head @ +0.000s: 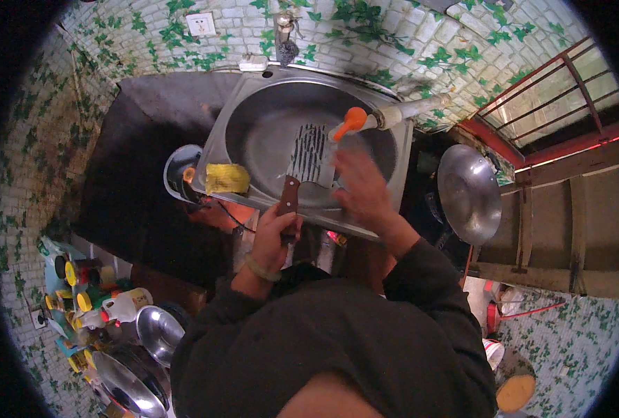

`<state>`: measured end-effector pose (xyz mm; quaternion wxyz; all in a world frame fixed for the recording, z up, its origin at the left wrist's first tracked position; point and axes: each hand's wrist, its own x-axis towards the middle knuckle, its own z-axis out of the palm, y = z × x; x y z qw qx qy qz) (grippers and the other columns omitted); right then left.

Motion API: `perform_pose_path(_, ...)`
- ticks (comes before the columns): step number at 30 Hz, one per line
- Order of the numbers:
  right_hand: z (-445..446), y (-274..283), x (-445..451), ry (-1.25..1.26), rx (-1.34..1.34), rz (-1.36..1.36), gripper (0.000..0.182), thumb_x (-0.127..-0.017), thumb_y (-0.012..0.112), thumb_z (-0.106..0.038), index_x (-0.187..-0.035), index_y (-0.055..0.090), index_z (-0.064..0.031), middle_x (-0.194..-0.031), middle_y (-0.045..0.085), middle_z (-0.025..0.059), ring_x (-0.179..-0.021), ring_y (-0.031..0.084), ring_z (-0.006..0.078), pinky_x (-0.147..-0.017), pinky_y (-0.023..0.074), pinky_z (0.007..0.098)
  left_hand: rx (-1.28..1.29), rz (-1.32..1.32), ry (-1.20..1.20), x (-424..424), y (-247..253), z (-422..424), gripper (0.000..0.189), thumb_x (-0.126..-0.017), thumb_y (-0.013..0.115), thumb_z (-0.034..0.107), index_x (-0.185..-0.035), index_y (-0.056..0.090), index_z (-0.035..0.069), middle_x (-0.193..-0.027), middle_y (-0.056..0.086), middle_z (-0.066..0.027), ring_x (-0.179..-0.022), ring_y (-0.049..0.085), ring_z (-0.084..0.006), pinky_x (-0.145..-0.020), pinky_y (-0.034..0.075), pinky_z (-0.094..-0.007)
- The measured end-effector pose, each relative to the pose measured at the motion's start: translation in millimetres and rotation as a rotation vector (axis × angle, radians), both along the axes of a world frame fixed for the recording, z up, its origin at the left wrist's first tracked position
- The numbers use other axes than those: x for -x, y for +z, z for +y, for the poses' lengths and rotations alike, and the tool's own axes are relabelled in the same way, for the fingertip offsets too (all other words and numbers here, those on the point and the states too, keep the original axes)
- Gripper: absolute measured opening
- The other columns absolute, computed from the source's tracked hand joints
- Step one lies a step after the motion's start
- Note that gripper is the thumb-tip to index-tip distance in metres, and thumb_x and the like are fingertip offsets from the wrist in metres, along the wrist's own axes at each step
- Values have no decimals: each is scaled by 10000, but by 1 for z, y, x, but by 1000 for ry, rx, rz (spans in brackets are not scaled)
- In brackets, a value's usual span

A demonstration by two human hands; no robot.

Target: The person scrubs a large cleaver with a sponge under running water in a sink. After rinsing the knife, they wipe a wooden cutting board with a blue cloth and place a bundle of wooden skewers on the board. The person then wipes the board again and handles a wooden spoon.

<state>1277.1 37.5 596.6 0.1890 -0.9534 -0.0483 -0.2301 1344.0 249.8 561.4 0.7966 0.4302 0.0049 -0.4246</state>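
Observation:
My left hand (272,237) is closed around the riveted wooden handle of a cleaver (312,157). The cleaver's broad, dark-streaked blade lies over the basin of a stainless steel sink (309,91). To the right of the blade is my right hand (359,188), blurred, with its fingers spread and nothing seen in them. Just above that hand, a tap with an orange lever (355,119) reaches over the basin from the right. A yellow sponge or cloth (227,178) rests on the sink's front left corner. Whether water is running cannot be told.
Left of the sink stands a small pot or bucket (181,172) beside a dark counter (153,115). A wok (469,194) is at the right. Metal bowls (160,334) and several bottles (126,304) stand at the lower left. A barred window (555,99) is at the upper right.

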Motion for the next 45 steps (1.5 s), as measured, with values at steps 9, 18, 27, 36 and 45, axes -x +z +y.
perform_pose_path(9,9,-36,-28,243,-29,284,641,-865,445,-417,-1374,305,-53,-1452,255,153,-1353,223,296,-1102,138,429,-34,-26,2,3,10,10,221,-803,530,79,-1012,489,23,-750,550,-50,-603,520,-127,-521,427,-232)
perform_pose_path(18,-20,-45,-50,54,21,415,670,-867,447,-420,-1391,267,-44,-1469,217,154,-1366,192,288,-1098,143,463,-38,-20,-69,8,5,21,236,-798,538,87,-1018,481,23,-730,535,-49,-571,511,-118,-503,427,-232)
perform_pose_path(27,-8,-46,-44,111,73,359,610,-880,439,-384,-1379,294,-65,-1453,260,133,-1361,210,268,-1108,107,440,-18,-38,-50,1,11,18,260,-791,542,82,-1037,484,20,-746,541,-47,-614,525,-116,-506,425,-225)
perform_pose_path(36,-57,-50,-69,-191,63,288,396,-857,524,-393,-1056,573,-54,-1036,593,139,-1031,524,307,-937,341,464,-31,-19,-122,-3,7,25,284,-789,547,77,-1062,497,16,-734,540,-38,-606,512,-109,-510,422,-221)
perform_pose_path(45,-85,-66,-88,-330,-230,311,381,-768,612,-425,-853,669,-58,-832,652,146,-808,624,315,-716,493,399,-177,-198,-245,-11,1,25,418,-793,600,124,-1169,467,0,-886,563,-69,-734,546,-149,-621,459,-262)
